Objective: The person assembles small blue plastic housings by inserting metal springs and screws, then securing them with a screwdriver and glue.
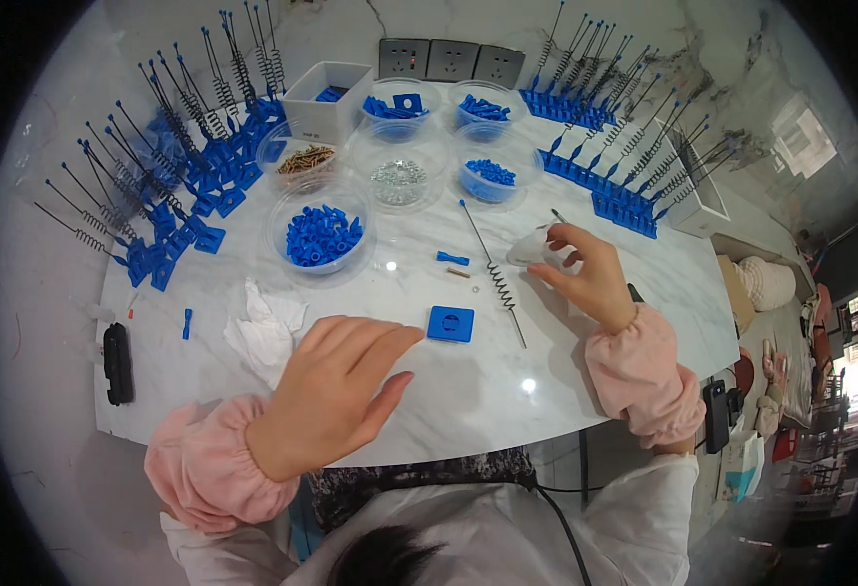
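My left hand point(336, 391) hovers over the near side of the marble table, fingers stretched out and thumb apart, holding nothing. Just beyond its fingertips lies a blue square base point(450, 324) with a round centre. My right hand point(593, 275) is open, its thumb and fingers curved apart beside a white object point(529, 248) of unclear kind, near a small dark-tipped item point(557, 216). Between the hands lies a black rod with a coiled spring point(499, 283). Close to it are a blue plastic connector point(452, 259), a brass-coloured pin point(458, 273) and a tiny metal ring point(476, 289).
Clear tubs hold blue caps point(323, 236), brass screws point(307, 159), silver pieces point(400, 182) and other blue parts point(491, 173). Upright spring rods in blue bases point(194, 176) crowd the left; more point(600, 186) stand right. Crumpled tissue point(263, 327) and a black object point(117, 363) lie left.
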Motion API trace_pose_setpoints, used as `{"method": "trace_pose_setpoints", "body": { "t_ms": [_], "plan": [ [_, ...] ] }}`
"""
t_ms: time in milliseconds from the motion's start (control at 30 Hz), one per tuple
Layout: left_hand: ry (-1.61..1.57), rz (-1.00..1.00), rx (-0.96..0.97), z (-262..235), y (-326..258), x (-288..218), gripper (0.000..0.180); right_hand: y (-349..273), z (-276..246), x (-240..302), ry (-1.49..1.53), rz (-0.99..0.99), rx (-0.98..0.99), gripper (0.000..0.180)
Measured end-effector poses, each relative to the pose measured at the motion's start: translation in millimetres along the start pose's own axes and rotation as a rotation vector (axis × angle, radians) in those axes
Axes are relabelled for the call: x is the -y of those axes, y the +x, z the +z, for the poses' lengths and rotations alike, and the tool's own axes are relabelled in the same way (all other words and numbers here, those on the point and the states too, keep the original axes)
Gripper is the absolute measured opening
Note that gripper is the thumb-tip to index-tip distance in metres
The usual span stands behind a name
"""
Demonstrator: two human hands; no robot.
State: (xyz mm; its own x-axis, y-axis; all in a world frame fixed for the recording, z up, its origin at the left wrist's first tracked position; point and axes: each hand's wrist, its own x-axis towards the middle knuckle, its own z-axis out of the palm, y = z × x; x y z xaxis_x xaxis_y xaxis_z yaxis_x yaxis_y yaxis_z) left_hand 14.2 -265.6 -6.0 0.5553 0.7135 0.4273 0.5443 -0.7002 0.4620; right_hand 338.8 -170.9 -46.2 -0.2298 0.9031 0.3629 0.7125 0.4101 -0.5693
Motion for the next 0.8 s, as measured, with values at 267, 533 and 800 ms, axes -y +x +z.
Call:
{"method": "trace_pose_setpoints", "body": {
  "t_ms": [267,533,800],
  "plan": [
    [0.052,-0.005,0.033,13.4,31.5,17.5,0.039,24.8,-1.2,-22.5,-0.120,0.040,-0.004,0.032],
    [0.218,0.096,0.166,48.2,79.7,50.1,0.021,17.7,-25.3,1.9,-0.101,0.120,-0.063,0.024],
    [0.290,0.083,0.203,69.1,78.1,65.1,0.012,-6.8,-30.5,52.5,0.881,0.316,0.334,0.027]
  ]
}}
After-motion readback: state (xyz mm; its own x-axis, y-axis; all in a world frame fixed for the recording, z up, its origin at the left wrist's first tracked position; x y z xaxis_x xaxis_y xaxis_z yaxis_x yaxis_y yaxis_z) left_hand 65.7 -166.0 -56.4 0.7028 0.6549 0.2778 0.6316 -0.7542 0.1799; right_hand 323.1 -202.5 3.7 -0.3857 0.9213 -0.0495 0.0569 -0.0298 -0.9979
